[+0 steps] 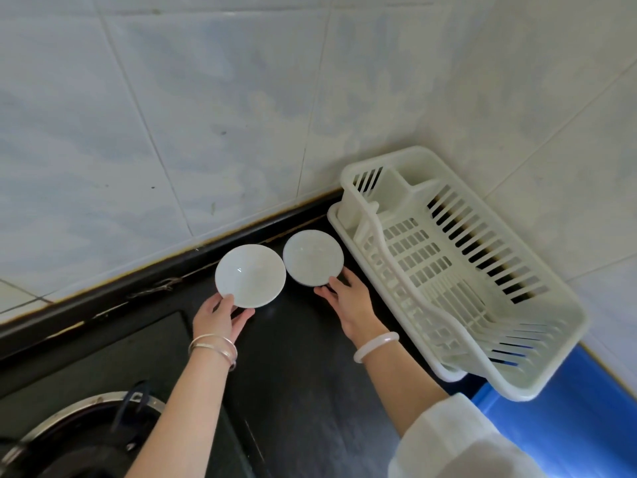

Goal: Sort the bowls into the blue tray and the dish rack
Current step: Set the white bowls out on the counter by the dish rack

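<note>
Two round white ceramic bowls on the dark worktop [303, 357], near the tiled wall [172, 115]. Left hand [219, 317] — thumb over the near rim, fingers under it — has its grip on the left white bowl [250, 276]. Right hand [351, 301] touches the near edge of the right white bowl [313, 258] with spread fingers; whether the grip is closed, cannot tell. Bowls just beside each other. White slatted plastic dish rack [458, 270] just right of them — blue plastic tray [572, 419] beyond its near end. Gas burner [89, 432] at lower left.
</note>
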The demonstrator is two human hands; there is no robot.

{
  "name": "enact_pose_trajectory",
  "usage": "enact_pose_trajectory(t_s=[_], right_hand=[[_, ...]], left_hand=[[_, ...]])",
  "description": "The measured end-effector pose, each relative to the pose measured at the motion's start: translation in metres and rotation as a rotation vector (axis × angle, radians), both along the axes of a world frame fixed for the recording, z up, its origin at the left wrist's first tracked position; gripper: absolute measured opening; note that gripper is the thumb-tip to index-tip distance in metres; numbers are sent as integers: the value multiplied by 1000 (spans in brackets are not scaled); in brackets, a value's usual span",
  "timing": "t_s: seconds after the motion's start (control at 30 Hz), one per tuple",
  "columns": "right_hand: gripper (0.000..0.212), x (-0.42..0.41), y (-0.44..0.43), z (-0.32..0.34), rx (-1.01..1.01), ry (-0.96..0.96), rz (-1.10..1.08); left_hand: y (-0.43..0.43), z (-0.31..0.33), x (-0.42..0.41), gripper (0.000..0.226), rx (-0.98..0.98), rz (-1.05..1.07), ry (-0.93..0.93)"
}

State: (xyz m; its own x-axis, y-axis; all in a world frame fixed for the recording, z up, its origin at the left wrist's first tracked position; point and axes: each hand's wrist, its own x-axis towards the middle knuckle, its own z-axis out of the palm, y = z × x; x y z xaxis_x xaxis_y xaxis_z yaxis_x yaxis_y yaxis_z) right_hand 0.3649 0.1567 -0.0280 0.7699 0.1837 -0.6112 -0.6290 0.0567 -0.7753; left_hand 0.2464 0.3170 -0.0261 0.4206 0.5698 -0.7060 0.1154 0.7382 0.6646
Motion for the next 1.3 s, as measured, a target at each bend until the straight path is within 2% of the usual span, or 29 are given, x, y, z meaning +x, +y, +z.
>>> enact_pose_trajectory(t_s=[0.17, 0.43, 0.63, 0.77, 1.03, 1.1, 1.23, 1.3], right_hand=[[54, 12, 17, 6, -15, -3, -3], [51, 24, 33, 10, -9, 3, 7], [49, 24, 36, 13, -19, 20, 11], [50, 19, 33, 19, -57, 28, 92], [42, -5, 2, 50, -158, -52, 258], [38, -19, -15, 62, -166, -87, 280], [30, -56, -65, 90, -217, -163, 309], [26, -77, -101, 101, -264, -198, 316]], left_hand=[[3, -4, 9, 40, 3, 77, 31], [6, -9, 14, 38, 105, 39, 92], [0, -7, 16, 36, 122, 99, 124], [-5, -2, 17, 32, 126, 160, 95], [-29, 2, -6, 48, 390, -186, 165], [-42, 7, -16, 44, 411, -284, 177], [-86, 26, -36, 37, 364, -472, 82], [-115, 36, -47, 33, 402, -592, 58]])
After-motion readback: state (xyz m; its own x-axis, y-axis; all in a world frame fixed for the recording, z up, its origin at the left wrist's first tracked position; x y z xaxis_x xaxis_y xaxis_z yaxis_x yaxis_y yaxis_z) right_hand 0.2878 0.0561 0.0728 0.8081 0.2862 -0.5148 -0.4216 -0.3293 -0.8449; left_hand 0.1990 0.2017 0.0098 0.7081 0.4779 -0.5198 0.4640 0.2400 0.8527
